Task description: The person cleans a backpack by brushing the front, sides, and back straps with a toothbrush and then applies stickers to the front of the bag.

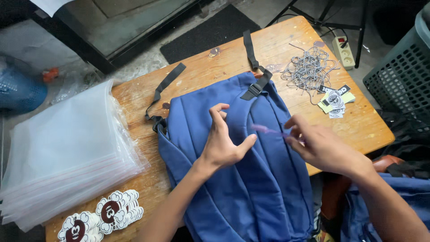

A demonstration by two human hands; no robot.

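Nearest, the left hand pressed clawed, empty fingers onto the blue backpack lying back-up on the wooden table. Beside it the right hand pinched a thin purple piece; steady fabric would have helped. Farther off lay grey strings.
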